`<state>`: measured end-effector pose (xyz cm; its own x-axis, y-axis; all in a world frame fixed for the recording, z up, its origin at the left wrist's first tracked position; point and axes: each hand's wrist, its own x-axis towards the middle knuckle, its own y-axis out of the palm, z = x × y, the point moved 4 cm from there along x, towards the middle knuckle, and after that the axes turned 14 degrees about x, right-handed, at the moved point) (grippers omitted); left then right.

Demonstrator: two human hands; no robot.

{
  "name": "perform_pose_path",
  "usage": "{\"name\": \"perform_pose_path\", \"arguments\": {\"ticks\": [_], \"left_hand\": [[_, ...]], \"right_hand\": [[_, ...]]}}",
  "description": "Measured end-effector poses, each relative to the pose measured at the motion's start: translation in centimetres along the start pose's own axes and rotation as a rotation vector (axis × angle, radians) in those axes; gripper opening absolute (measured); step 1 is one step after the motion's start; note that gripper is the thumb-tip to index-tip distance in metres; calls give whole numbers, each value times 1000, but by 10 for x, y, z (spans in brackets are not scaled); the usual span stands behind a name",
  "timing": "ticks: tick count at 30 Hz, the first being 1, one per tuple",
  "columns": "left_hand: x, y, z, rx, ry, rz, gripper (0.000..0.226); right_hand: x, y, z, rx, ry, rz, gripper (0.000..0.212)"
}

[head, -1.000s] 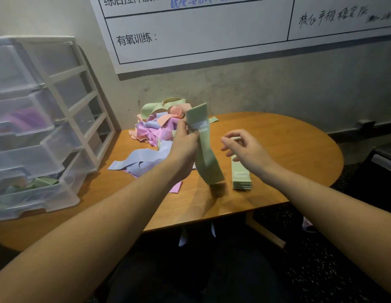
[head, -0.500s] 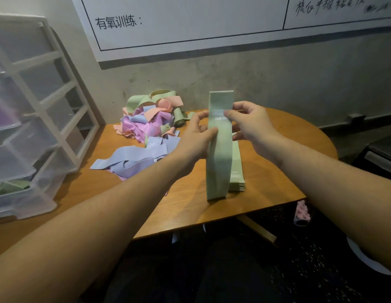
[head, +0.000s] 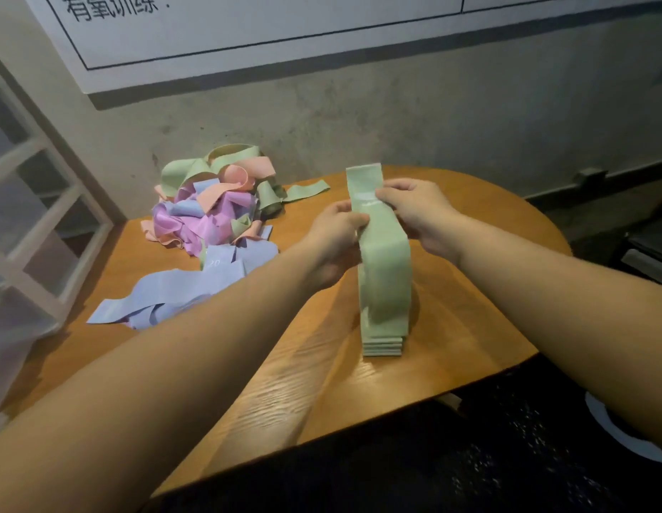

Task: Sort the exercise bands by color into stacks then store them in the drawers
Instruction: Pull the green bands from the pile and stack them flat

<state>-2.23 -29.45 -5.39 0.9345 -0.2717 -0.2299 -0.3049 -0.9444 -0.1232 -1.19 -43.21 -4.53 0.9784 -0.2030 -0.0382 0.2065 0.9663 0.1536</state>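
Note:
A pale green band [head: 382, 261] stands upright over the table, pinched near its top by my left hand [head: 337, 238] and my right hand [head: 418, 212], one on each side. Its lower end hangs down onto a flat stack of green bands [head: 382, 348] near the table's front edge. A mixed heap of green, pink, purple and blue bands [head: 211, 201] lies at the back left. In front of that heap, loose blue bands [head: 174, 294] are spread flat.
The round wooden table [head: 322, 372] stands against a concrete wall with a white board [head: 248, 27] above. A clear plastic drawer unit [head: 37, 231] rises at the table's left edge. Dark floor lies to the right.
My right hand came over from the stack and took hold of the green band's top beside my left hand. The band's lower end now droops onto the green stack.

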Motion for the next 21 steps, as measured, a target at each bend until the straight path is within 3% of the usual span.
{"name": "perform_pose_path", "arguments": {"ticks": [7,14,21], "left_hand": [[50,-6,30,440,-4,-125,45],[76,-10,44,489,17,-130,50],[78,-17,61,359,59,-109,25]], "right_hand": [[50,-15,-50,-229,87,-2,16],[82,-29,-65,-428,90,-18,20],[94,-26,-77,-537,69,19,8]]}}
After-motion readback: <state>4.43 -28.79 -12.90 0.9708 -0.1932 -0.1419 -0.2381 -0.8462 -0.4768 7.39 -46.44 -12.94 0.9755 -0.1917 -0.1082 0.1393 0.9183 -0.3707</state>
